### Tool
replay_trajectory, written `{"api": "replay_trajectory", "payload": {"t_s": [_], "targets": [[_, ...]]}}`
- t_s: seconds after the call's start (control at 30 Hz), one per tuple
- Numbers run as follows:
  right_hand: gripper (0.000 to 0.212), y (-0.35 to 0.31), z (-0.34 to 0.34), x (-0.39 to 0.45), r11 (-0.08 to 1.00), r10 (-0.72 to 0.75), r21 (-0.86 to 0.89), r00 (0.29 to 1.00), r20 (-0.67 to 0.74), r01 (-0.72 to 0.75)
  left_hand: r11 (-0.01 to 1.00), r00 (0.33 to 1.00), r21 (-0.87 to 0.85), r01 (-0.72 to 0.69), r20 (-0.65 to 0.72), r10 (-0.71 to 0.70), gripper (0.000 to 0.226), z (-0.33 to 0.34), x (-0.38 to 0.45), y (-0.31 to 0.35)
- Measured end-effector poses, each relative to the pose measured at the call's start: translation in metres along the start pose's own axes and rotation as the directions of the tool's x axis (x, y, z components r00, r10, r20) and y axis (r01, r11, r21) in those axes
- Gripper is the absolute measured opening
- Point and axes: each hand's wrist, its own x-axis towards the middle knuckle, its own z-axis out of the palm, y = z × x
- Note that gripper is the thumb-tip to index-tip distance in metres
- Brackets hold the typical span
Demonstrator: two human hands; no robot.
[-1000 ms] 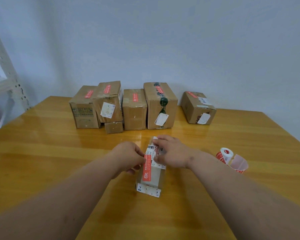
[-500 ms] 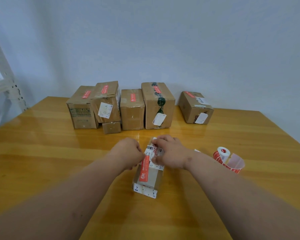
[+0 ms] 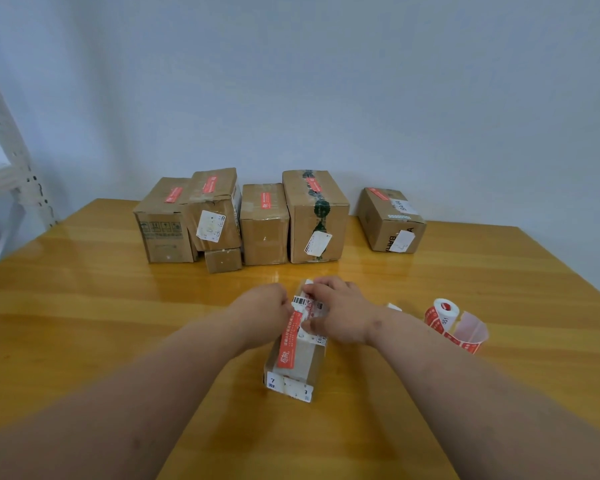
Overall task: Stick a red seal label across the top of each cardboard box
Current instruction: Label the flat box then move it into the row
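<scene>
A small brown cardboard box [image 3: 300, 355] sits mid-table on the glossy wooden table [image 3: 84, 323], a long red seal label [image 3: 289, 342] along its top. The left hand [image 3: 262, 308] and right hand [image 3: 338, 311] curl around its far end, holding it.

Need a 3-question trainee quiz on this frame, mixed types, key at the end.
1. True or false: the small box under the hands already carries a red seal label on its top.
2. How many boxes in the back row near the wall show a red label on top?
   A) three  B) five  C) seven
3. Fill in: the label roll lies on the table to the ____ of the right hand.

Key:
1. True; the strip runs lengthwise along the top, and the left hand is at its far end.
2. B
3. right
</scene>
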Motion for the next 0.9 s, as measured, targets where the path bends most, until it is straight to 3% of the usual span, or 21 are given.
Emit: {"api": "replay_trajectory", "payload": {"t_s": [0.1, 0.33, 0.77, 0.9], "targets": [[0.071, 0.000, 0.001, 0.000, 1.000, 0.008, 0.000, 1.000, 0.012, -0.008, 0.993, 0.998, -0.117, 0.012, 0.059, -0.005, 0.017, -0.006, -0.003, -0.001], [0.070, 0.000, -0.003, -0.003, 0.999, 0.033, -0.034, 0.998, 0.051, -0.031, 0.979, 0.996, -0.204, 0.022, 0.088, -0.004, 0.015, -0.019, -0.011, 0.002], [0.072, -0.011, 0.001, -0.019, 0.994, 0.112, 0.001, 0.993, -0.050, -0.112, 0.944, 1.000, -0.328, -0.023, -0.018, 0.019, 0.016, -0.038, -0.019, 0.006], [0.059, -0.017, -0.010, -0.023, 0.975, 0.217, 0.044, 0.976, 0.023, -0.218, 0.952, 1.000, -0.307, -0.001, 0.017, 0.007, 0.016, -0.042, -0.021, 0.007]]}}
